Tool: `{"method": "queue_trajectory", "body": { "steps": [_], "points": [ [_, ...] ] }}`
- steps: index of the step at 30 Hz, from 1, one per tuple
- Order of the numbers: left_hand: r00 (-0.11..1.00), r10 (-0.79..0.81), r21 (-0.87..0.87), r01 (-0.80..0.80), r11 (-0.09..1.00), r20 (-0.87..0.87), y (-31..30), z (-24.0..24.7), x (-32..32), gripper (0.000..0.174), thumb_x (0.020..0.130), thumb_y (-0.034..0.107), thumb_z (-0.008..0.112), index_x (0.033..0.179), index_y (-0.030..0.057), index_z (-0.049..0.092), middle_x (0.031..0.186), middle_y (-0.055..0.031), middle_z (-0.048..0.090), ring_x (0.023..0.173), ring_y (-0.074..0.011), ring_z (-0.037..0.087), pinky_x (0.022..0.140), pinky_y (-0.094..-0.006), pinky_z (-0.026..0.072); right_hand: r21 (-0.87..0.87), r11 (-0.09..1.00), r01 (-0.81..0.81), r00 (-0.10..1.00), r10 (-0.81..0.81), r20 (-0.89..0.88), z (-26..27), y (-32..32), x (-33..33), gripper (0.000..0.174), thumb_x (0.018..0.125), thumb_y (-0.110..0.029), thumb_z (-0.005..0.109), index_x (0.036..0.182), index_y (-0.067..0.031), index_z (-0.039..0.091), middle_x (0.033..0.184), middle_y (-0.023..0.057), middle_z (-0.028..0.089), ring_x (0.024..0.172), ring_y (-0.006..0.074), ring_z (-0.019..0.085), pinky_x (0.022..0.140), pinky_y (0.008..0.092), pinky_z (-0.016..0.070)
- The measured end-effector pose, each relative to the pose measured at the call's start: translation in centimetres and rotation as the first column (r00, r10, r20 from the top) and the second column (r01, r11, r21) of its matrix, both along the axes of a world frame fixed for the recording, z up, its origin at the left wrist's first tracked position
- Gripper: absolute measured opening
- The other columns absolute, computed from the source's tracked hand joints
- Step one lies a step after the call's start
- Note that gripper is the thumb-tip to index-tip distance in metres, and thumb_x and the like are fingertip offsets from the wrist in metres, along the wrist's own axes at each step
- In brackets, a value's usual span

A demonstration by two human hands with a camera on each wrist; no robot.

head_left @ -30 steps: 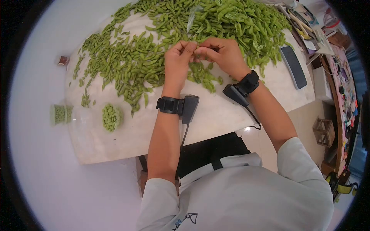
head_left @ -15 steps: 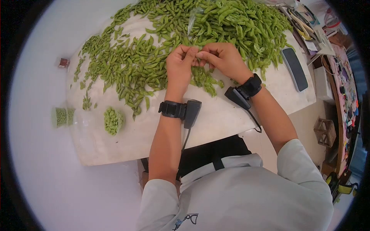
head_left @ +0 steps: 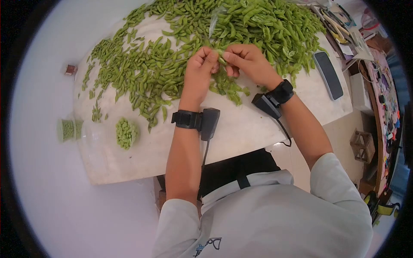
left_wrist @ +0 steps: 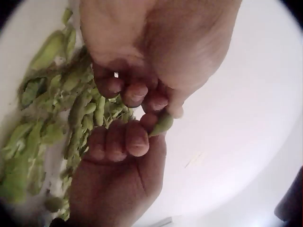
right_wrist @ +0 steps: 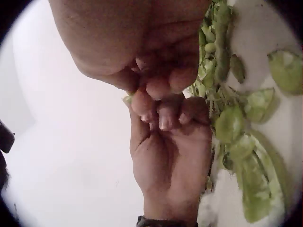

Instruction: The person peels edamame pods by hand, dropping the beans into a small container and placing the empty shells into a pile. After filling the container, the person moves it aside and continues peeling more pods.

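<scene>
Drawn slightly apart since half a second earlier, left hand [head_left: 198,76] and right hand [head_left: 253,64] pinch a green pod [left_wrist: 162,125] between them over the desk [head_left: 238,127], long axis slanting, tapered tip lower left in the left wrist view.

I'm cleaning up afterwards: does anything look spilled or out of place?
Only the smartphone seems slightly out of place, lying on the table near the edamame pods. The split pods look like ordinary shelling scraps; nothing looks clearly spilled.
</scene>
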State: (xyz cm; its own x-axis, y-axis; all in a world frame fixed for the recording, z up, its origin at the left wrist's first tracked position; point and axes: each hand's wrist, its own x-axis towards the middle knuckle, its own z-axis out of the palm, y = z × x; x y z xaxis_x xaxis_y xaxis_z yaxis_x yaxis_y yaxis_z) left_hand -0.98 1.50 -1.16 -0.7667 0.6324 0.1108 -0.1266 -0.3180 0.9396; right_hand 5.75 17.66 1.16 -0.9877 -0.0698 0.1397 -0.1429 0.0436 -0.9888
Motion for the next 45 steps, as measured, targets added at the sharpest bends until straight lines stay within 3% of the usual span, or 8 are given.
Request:
{"method": "queue_trajectory", "body": {
  "steps": [9,15,21,33,36,39,42,45],
  "points": [
    [0.989,0.135,-0.008,-0.136,0.991,-0.067,0.9,1.4,1.2,0.028,0.088,0.011,0.061,0.111,0.0006,0.048,0.083,-0.0028,0.056,0.067,-0.0108,0.053,0.061,-0.0233,0.0441,0.218,0.934,0.284,0.949,-0.241,-0.204,0.0,-0.8,0.2,0.021,0.091,-0.019,0.056,0.078,-0.0021,0.055,0.059,-0.0027,0.05,0.053,0.0043,0.045,0.049,0.0223,0.0381],
    [0.846,0.297,-0.026,-0.344,0.939,-0.443,0.7,1.1,1.2,0.026,0.081,0.002,0.069,0.103,0.0011,0.055,0.084,-0.0028,0.057,0.07,-0.0089,0.053,0.063,-0.0217,0.0441,0.093,0.972,0.215,0.976,-0.212,-0.042,0.3,-0.9,0.3,0.022,0.092,-0.019,0.055,0.077,-0.0028,0.054,0.058,-0.0012,0.051,0.051,0.0043,0.048,0.046,0.0222,0.0386],
    [0.724,0.137,-0.237,-0.39,0.89,-0.676,-0.2,1.6,0.7,0.018,0.081,-0.001,0.067,0.095,0.0018,0.057,0.086,-0.0014,0.057,0.072,-0.0063,0.051,0.065,-0.0211,0.0438,0.073,0.958,0.277,0.96,-0.274,-0.053,-0.1,-0.8,0.1,0.023,0.091,-0.02,0.056,0.076,-0.0024,0.055,0.056,0.0,0.053,0.048,0.0054,0.049,0.043,0.0229,0.0395],
    [0.89,0.029,-0.351,-0.209,0.913,-0.455,0.0,1.6,1.4,0.014,0.088,0.004,0.059,0.099,0.003,0.05,0.083,0.001,0.053,0.069,-0.004,0.046,0.06,-0.0195,0.0379,0.065,0.959,0.276,0.961,-0.278,0.01,-0.1,-0.9,0.0,0.024,0.092,-0.02,0.055,0.076,-0.0015,0.055,0.057,0.0016,0.056,0.049,0.0058,0.051,0.044,0.0231,0.0412],
    [0.835,0.201,-0.11,-0.296,0.949,-0.512,0.4,1.2,1.1,0.012,0.091,0.008,0.055,0.101,0.0031,0.05,0.08,0.0019,0.051,0.068,-0.0036,0.045,0.056,-0.0191,0.035,0.092,0.95,0.297,0.955,-0.297,-0.013,-0.5,-0.5,-0.4,0.023,0.092,-0.02,0.055,0.08,-0.001,0.058,0.058,0.0026,0.056,0.05,0.0068,0.053,0.043,0.0238,0.0421],
    [0.795,0.314,-0.087,-0.414,0.906,-0.518,-0.1,1.7,0.7,0.012,0.095,0.011,0.05,0.103,0.0034,0.049,0.08,0.001,0.05,0.065,-0.0044,0.042,0.055,-0.0195,0.0342,0.184,0.969,0.165,0.982,-0.178,0.06,0.4,0.1,-0.1,0.02,0.094,-0.018,0.052,0.092,0.0002,0.061,0.064,0.0046,0.059,0.051,0.0088,0.054,0.046,0.0239,0.0448],
    [0.836,0.4,-0.026,-0.441,0.897,-0.376,-0.7,2.3,0.5,0.014,0.096,0.013,0.046,0.106,0.0039,0.048,0.079,-0.0013,0.049,0.061,-0.0064,0.038,0.055,-0.0216,0.0358,-0.198,0.958,0.209,0.977,-0.214,-0.004,0.3,0.3,-0.6,0.028,0.096,-0.015,0.047,0.117,0.0022,0.053,0.072,0.0047,0.059,0.054,0.0088,0.053,0.052,0.0232,0.047],
    [0.822,0.495,0.073,-0.496,0.865,-0.282,-2.2,4.0,1.1,0.014,0.095,0.013,0.048,0.106,0.0029,0.047,0.078,-0.0024,0.05,0.06,-0.0073,0.039,0.055,-0.0231,0.0377,-0.499,0.779,0.379,0.91,-0.412,0.047,1.8,0.1,-0.4,0.033,0.096,-0.014,0.046,0.125,0.0029,0.046,0.076,0.0074,0.061,0.056,0.0108,0.054,0.054,0.0242,0.0479]
  ]
}}
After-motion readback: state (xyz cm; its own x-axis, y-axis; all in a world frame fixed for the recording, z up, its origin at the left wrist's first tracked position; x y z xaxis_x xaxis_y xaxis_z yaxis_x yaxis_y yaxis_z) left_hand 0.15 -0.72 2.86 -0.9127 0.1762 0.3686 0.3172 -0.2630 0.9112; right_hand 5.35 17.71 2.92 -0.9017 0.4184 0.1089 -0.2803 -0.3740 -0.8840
